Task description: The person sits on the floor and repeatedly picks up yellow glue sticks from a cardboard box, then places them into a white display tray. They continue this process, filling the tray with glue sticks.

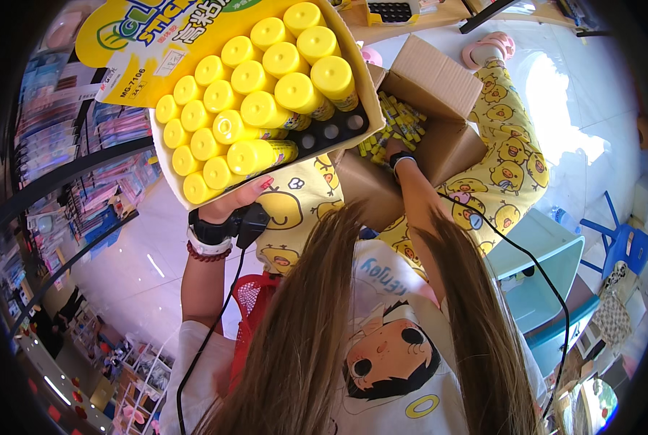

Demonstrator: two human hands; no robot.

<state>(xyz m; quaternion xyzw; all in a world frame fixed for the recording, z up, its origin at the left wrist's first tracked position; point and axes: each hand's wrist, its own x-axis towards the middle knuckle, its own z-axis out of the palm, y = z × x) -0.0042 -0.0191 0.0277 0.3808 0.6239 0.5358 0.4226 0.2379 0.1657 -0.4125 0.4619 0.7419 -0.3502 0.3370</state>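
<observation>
My left hand (236,197) grips the near edge of a yellow display box (374,103), its thumb on the rim. Rows of yellow-capped glue sticks (267,109) stand in it, a few leaning. Along the right side, bare round slots show in a black insert (330,132). Reaching down into an open cardboard box (370,182), my right hand (393,147) is among many loose glue sticks (394,120). Its fingers are mostly hidden, so whether they hold one cannot be told. The cardboard box stands between my legs, its flaps folded outward.
Shelves of packaged stationery (106,190) line the left side. To the right are a light-blue plastic bin (541,261) and a blue stool (625,247). I sit on a red chair (245,315). Another black insert in a yellow box (392,12) lies on a shelf ahead. Black cables run from both wrists.
</observation>
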